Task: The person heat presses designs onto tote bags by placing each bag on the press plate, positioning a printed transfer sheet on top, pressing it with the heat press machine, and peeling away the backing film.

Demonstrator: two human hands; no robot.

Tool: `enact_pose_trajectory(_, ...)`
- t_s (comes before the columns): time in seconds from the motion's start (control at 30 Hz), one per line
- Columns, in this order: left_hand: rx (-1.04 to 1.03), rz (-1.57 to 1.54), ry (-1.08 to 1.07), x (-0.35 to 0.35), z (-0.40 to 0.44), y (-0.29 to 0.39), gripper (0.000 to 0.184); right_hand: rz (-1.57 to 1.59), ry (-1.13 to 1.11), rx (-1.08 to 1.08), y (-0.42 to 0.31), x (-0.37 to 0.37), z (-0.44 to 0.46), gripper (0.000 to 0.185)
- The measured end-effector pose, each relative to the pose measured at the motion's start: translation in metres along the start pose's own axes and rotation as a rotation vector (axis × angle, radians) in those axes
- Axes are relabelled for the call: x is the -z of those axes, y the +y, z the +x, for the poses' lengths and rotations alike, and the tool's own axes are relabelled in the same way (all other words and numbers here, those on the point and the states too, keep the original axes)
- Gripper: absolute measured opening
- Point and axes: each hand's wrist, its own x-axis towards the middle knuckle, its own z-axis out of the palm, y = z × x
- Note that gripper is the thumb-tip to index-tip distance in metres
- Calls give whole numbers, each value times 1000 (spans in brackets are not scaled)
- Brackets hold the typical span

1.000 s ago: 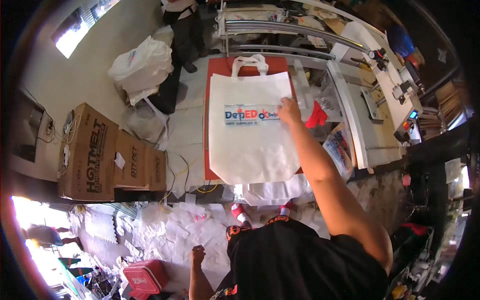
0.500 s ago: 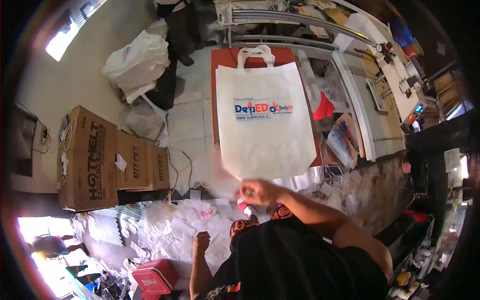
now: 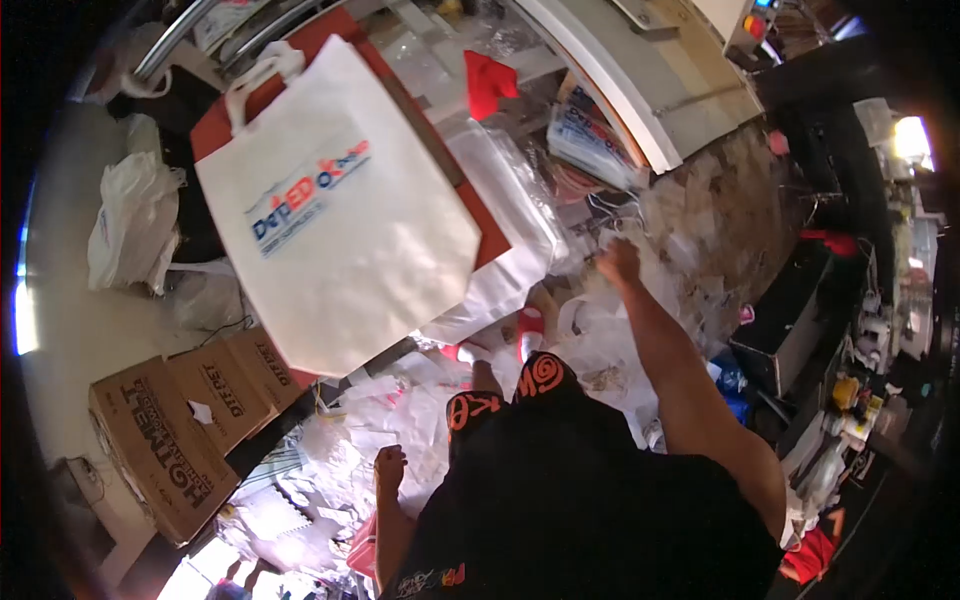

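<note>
A white tote bag [image 3: 350,230] with a blue and red DepED print lies flat on a red board [image 3: 325,32], its handles toward the far edge. My right hand [image 3: 620,262] is to the right of the bag and apart from it, over whitish plastic scraps on the floor. Its fingers are curled in, and whatever may be in them is hidden. Close to my left side hangs my left hand [image 3: 391,464], loosely closed with nothing visible in it, short of the bag's near corner.
Cardboard boxes [image 3: 165,450] stand at the left, below a bundle of white bags [image 3: 135,225]. Clear plastic film [image 3: 510,200] sits beside the board. A red cloth [image 3: 490,85] hangs near the machine frame [image 3: 610,90]. Plastic scraps [image 3: 350,470] cover the floor around my feet.
My view has swung right, so the bag appears farther left and tilted. My right hand has moved from just below the bag's bottom edge out to the right. My left hand remains beside me.
</note>
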Motion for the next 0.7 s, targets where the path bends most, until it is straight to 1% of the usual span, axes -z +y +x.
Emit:
enact_pose_trajectory(0.03,-38,41,-5,-10,-8,14,26,152,165,-83,-23,-18,20,32)
enact_pose_trajectory(0.07,-72,86,-13,-19,-19,28,25,229,221,5,-52,-11,35,34)
enact_pose_trajectory(0.1,-45,98,-21,-30,-27,42,26,187,149,80,-73,-15,53,37)
enact_pose_trajectory(0.13,-40,104,-15,-44,-34,47,26,402,32,-26,-95,-22,70,41)
enact_pose_trajectory(0.17,-60,128,-22,-56,-41,48,26,398,96,25,-110,-41,78,53)
enact_pose_trajectory(0.2,-79,155,-30,-65,-48,50,26,411,87,25,-126,-46,86,53)
enact_pose_trajectory(0.27,-21,150,-9,-89,-70,57,26,337,69,-175,-149,-36,96,50)
enact_pose_trajectory(0.3,-10,110,-11,-99,-76,46,25,346,50,-175,-151,-44,99,50)
enact_pose_trajectory(0.33,3,67,-14,-107,-84,39,25,279,82,-195,-152,-51,103,44)
enact_pose_trajectory(0.37,19,70,-8,-114,-93,31,25,209,117,-211,-152,-56,105,37)
enact_pose_trajectory(0.4,-4,102,-26,-122,-101,30,25,210,107,-201,-150,-62,108,37)
enact_pose_trajectory(0.47,-28,115,-35,-136,-111,29,24,162,-49,-136,-138,-68,114,30)
enact_pose_trajectory(0.5,-20,122,-32,-142,-113,30,24,207,-52,-85,-131,-66,116,25)
enact_pose_trajectory(0.53,-14,129,-30,-148,-115,29,24,206,-47,-69,-126,-68,118,25)
enact_pose_trajectory(0.6,-1,86,-4,-160,-111,30,25,415,-125,-145,-121,-66,125,22)
enact_pose_trajectory(0.63,18,61,13,-165,-110,29,25,511,-1,-185,-122,-64,121,18)
enact_pose_trajectory(0.7,-7,53,3,-173,-107,31,25,542,21,-179,-120,-57,117,19)
